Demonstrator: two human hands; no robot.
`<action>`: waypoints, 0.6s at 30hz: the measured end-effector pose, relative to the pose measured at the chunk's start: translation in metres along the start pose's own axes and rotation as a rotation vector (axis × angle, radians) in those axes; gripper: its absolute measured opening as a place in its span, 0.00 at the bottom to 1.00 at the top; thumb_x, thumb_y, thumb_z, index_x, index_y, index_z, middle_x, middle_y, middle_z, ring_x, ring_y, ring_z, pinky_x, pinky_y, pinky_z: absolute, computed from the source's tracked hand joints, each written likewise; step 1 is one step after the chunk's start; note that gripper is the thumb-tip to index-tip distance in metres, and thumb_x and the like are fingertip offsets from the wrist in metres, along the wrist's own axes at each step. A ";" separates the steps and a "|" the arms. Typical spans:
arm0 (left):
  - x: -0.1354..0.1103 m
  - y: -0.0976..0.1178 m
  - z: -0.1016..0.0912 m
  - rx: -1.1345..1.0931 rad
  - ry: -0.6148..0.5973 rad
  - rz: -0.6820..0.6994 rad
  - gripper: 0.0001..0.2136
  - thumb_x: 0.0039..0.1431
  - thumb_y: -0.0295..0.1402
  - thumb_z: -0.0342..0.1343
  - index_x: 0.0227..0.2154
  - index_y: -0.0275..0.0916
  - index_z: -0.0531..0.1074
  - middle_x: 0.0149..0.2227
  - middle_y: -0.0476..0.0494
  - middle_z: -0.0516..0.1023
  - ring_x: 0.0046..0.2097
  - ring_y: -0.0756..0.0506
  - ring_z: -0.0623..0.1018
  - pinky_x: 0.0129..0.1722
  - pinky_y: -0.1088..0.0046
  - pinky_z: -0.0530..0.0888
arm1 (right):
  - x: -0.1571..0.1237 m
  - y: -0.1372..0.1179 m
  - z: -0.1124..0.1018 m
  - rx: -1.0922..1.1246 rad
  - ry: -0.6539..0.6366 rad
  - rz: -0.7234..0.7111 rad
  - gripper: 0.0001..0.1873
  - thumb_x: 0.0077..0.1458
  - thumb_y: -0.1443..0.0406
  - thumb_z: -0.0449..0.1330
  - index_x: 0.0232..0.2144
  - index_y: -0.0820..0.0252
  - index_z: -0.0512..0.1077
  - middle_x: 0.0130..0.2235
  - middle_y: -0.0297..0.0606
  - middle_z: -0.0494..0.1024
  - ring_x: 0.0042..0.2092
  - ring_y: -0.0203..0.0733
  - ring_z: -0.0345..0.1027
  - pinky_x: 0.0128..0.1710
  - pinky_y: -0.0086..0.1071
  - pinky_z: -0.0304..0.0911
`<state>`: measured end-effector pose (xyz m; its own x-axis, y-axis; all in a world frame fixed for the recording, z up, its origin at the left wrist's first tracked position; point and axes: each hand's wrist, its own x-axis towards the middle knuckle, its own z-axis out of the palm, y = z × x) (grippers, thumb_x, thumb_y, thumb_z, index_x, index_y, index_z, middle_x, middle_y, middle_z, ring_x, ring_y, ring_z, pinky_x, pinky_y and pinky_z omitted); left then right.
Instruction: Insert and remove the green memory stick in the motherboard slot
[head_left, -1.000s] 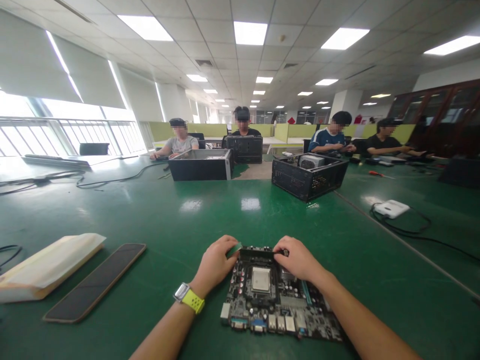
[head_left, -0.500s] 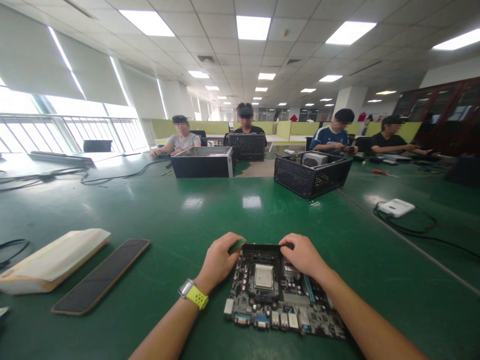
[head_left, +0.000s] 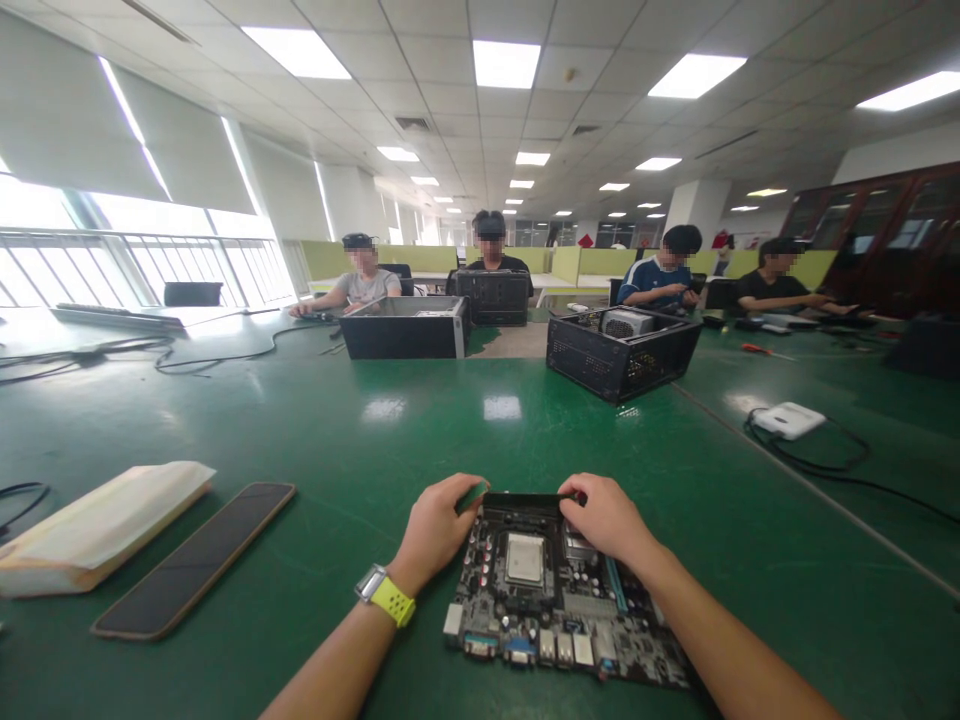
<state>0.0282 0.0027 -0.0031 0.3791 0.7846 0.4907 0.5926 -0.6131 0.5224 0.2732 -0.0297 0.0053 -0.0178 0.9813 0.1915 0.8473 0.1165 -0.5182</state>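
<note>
On the green table right in front of me lies a motherboard (head_left: 517, 625), its port side towards me. A square silver processor (head_left: 525, 558) sits in its socket. Along the board's far edge stands a dark, narrow memory module (head_left: 523, 503), held at both ends. My left hand (head_left: 439, 530) is closed at its left end, thumb and fingertips pinching. At the right end, my right hand (head_left: 606, 515) pinches it too, covering part of the board. Whether the module sits in its slot cannot be made out.
Left of my arm lie a dark flat slab (head_left: 199, 560) and a pale wrapped packet (head_left: 105, 525). Computer cases (head_left: 401, 335) (head_left: 619, 360) stand farther back. A white box with a cable (head_left: 787, 420) lies at right. Several people sit across the table.
Both hands keep their pinch on the memory module and have hardly moved. The view has shifted slightly. The person in blue at the back has raised their hands a little.
</note>
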 end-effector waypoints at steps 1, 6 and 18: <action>0.000 0.000 0.000 -0.001 0.001 0.003 0.07 0.56 0.28 0.53 0.36 0.41 0.74 0.38 0.46 0.79 0.40 0.45 0.77 0.42 0.71 0.72 | 0.000 0.000 0.000 0.001 -0.005 -0.002 0.10 0.48 0.65 0.53 0.29 0.56 0.75 0.33 0.35 0.77 0.35 0.39 0.67 0.34 0.29 0.58; 0.001 0.002 -0.001 -0.009 0.010 0.021 0.08 0.55 0.30 0.55 0.38 0.42 0.74 0.39 0.46 0.79 0.41 0.45 0.77 0.43 0.70 0.72 | -0.002 -0.008 -0.007 -0.032 0.068 -0.039 0.11 0.48 0.65 0.55 0.34 0.57 0.74 0.39 0.37 0.76 0.42 0.42 0.65 0.42 0.31 0.57; 0.004 0.000 -0.007 -0.001 0.251 -0.045 0.09 0.58 0.36 0.52 0.37 0.38 0.73 0.34 0.47 0.77 0.34 0.48 0.74 0.33 0.74 0.69 | -0.081 -0.115 0.036 -0.333 -0.243 -0.411 0.22 0.50 0.47 0.54 0.36 0.57 0.70 0.32 0.42 0.78 0.30 0.52 0.72 0.28 0.41 0.65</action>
<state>0.0246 0.0057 0.0039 0.1637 0.7637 0.6244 0.6040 -0.5781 0.5487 0.1581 -0.1174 0.0195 -0.4687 0.8772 0.1044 0.8656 0.4796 -0.1437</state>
